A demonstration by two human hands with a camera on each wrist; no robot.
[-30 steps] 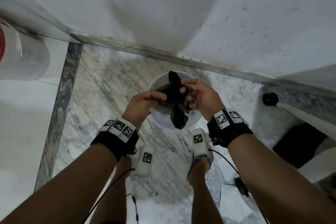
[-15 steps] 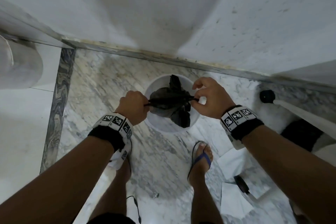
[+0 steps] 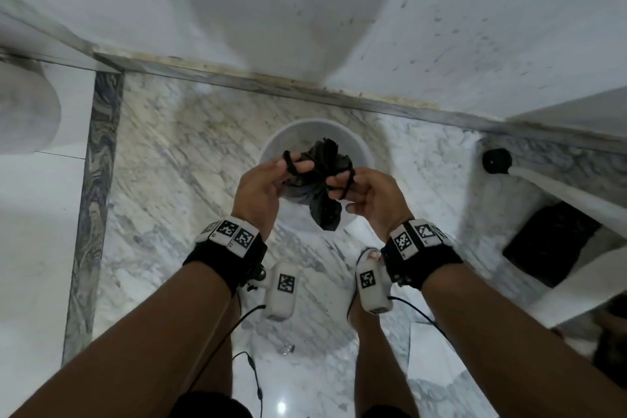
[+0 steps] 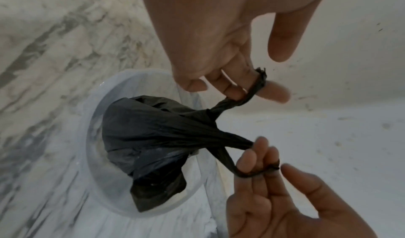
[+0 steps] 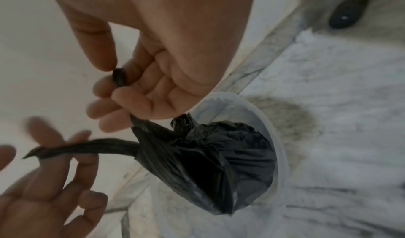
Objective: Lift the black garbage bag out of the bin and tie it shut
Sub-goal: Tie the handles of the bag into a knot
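Black plastic hangs above the white bin (image 3: 268,149): the garbage bag (image 3: 322,180), out of the bin, held up by its twisted ends. Left hand (image 3: 261,187) hooks one end round its fingers; right hand (image 3: 369,193) hooks the other.

1. Marble floor (image 3: 176,159): white with grey veining; serves as the landmark.
2. Dark veined border strip (image 3: 98,153): inlaid along the floor's left side.
3. White wall (image 3: 305,10): rises from the floor's far edge, speckled with small dark marks.
4. Black round object (image 3: 497,161): at the floor's far right, against the wall base.
5. Black mat (image 3: 546,244): at the floor's right edge.
6. White paper sheet (image 3: 432,353): lies flat on the floor's near right.
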